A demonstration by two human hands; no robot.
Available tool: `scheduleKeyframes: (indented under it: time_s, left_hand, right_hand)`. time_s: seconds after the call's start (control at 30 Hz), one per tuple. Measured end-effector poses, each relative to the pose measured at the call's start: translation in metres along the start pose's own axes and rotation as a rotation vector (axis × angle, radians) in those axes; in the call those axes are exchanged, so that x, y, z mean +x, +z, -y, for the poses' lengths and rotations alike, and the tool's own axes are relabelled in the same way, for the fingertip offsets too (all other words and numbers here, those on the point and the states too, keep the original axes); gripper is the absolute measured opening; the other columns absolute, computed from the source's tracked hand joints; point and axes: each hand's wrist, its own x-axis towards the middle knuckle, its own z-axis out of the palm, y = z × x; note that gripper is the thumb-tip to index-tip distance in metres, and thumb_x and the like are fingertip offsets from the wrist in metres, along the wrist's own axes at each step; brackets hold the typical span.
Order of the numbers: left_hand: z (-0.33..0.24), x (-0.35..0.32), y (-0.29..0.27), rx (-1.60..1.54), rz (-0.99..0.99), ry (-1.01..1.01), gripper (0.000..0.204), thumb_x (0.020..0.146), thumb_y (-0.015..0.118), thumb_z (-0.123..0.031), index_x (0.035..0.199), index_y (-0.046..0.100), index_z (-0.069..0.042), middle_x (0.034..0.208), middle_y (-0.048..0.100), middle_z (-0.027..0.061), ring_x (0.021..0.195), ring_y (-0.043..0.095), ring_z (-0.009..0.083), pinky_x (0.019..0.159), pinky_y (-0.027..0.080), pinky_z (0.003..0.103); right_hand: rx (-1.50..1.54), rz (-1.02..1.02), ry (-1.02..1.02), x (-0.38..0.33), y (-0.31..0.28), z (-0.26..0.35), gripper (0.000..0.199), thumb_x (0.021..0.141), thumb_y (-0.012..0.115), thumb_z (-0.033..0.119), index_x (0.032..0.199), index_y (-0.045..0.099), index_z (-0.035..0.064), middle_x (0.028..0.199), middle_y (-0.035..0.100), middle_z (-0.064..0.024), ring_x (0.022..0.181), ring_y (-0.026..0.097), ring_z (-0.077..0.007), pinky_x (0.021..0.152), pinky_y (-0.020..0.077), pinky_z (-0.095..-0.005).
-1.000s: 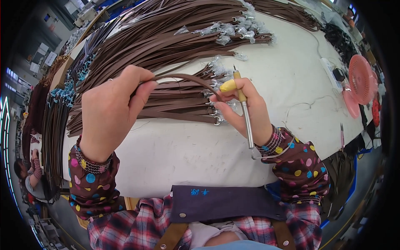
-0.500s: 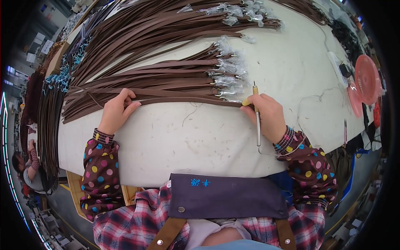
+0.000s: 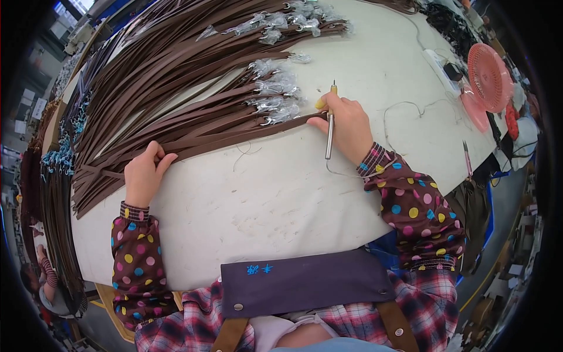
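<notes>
A long, flat brown strap runs between my hands along the near edge of a pile of like straps. My left hand pinches it at the left, thumb and forefinger closed. At the other end my right hand holds the strap's tip between its fingers. That same hand also grips a slim pen-shaped tool with a metal shaft, a pointed tip upward and a thin wire at its lower end. Something yellow covers a fingertip there. Metal clasps in clear plastic wrap lie just left of this hand.
More brown straps with wrapped clasps cover the far left of the white table. A pink plastic basket, a white power strip and a loose wire are at the right. Another person is at far left.
The whole view has turned, so the table and straps sit further left and slope up to the right. Both hands keep their hold on the strap, and the tool stays in my right hand.
</notes>
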Motion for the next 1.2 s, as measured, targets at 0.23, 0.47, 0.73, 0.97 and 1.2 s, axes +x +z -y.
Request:
scheduleKeyframes:
  time_s: [0.23, 0.47, 0.73, 0.97, 1.2]
  left_hand:
    - [0.088, -0.059, -0.107, -0.005, -0.197, 0.036, 0.014, 0.095, 0.056, -0.009, 0.084, 0.053, 0.0, 0.064, 0.046, 0.0087, 0.056, 0.041, 0.0147, 0.053, 0.037, 0.027]
    - [0.131, -0.104, -0.133, 0.146, -0.179, -0.083, 0.019, 0.095, 0.059, -0.012, 0.081, 0.05, -0.002, 0.059, 0.033, 0.0012, 0.054, 0.031, 0.0084, 0.048, 0.025, 0.026]
    - [0.109, -0.109, -0.057, 0.196, 0.045, -0.055, 0.015, 0.086, 0.064, -0.013, 0.089, 0.053, -0.003, 0.089, 0.057, 0.0126, 0.081, 0.057, 0.0307, 0.069, 0.045, 0.038]
    - [-0.058, -0.044, -0.059, -0.345, 0.179, 0.142, 0.018, 0.079, 0.068, -0.001, 0.096, 0.06, -0.003, 0.085, 0.057, 0.0076, 0.067, 0.054, 0.0193, 0.058, 0.046, 0.028]
    - [-0.107, -0.008, 0.006, -0.644, 0.285, 0.306, 0.021, 0.081, 0.068, -0.004, 0.1, 0.059, -0.004, 0.087, 0.054, 0.0067, 0.067, 0.053, 0.0162, 0.061, 0.047, 0.027]
  right_hand:
    - [0.608, 0.148, 0.336, -0.018, -0.025, -0.013, 0.022, 0.09, 0.061, 0.012, 0.103, 0.047, 0.0032, 0.081, 0.062, -0.0098, 0.073, 0.061, -0.0227, 0.066, 0.0482, -0.0293]
    - [0.712, 0.201, 0.223, -0.03, -0.025, -0.006, 0.019, 0.092, 0.058, 0.007, 0.107, 0.047, 0.0049, 0.089, 0.059, -0.0059, 0.07, 0.053, -0.0114, 0.065, 0.045, -0.0262]
    - [0.344, 0.145, -0.016, -0.023, -0.022, 0.004, 0.026, 0.084, 0.062, 0.001, 0.108, 0.052, 0.0061, 0.089, 0.06, -0.0109, 0.078, 0.058, -0.0292, 0.069, 0.0476, -0.0341]
    - [0.492, 0.001, -0.029, -0.012, -0.035, 0.019, 0.025, 0.092, 0.053, 0.001, 0.117, 0.053, 0.0056, 0.096, 0.065, -0.0076, 0.072, 0.058, -0.0175, 0.068, 0.048, -0.0282]
    - [1.16, 0.27, 0.249, 0.002, -0.029, 0.079, 0.028, 0.101, 0.046, 0.017, 0.125, 0.05, 0.0023, 0.09, 0.066, -0.0074, 0.065, 0.055, -0.0088, 0.063, 0.0472, -0.0215]
